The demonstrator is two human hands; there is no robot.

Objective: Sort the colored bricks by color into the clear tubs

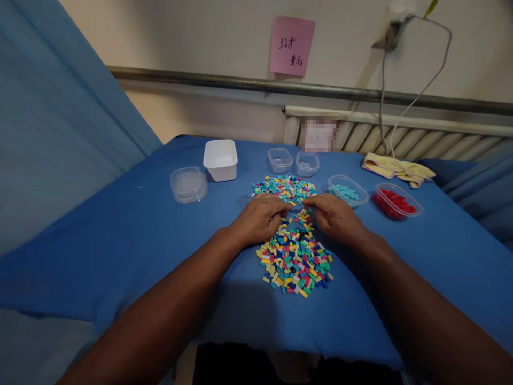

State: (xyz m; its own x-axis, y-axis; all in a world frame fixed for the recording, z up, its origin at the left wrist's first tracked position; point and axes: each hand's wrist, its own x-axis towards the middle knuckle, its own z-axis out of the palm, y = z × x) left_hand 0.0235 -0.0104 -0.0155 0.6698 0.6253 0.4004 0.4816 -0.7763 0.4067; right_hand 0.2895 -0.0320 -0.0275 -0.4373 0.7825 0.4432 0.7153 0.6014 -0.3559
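My left hand (pixel 262 216) rests by the left side of the small coloured toy bricks, its index finger stretched toward a yellow brick (pixel 293 203) and its other fingers bent. Opposite it, my right hand (pixel 334 216) points its index finger inward, the remaining fingers curled; I see nothing held in either hand. Between and beyond the fingertips lies a pile of mostly turquoise bricks (pixel 280 186), mixed with some yellow, white and pink ones. Nearer to me spreads a larger mixed pile of bricks (pixel 296 262), joined to the far one by a thin scatter of bricks (pixel 303 219).
Right of the piles stand a clear tub of light-blue bricks (pixel 348 191) and a tub of red bricks (pixel 396 203). Behind are two small clear tubs (pixel 280 160), a white container (pixel 220 160) and stacked clear lids (pixel 188 185). A yellow cloth (pixel 396 168) lies near the radiator (pixel 441 136).
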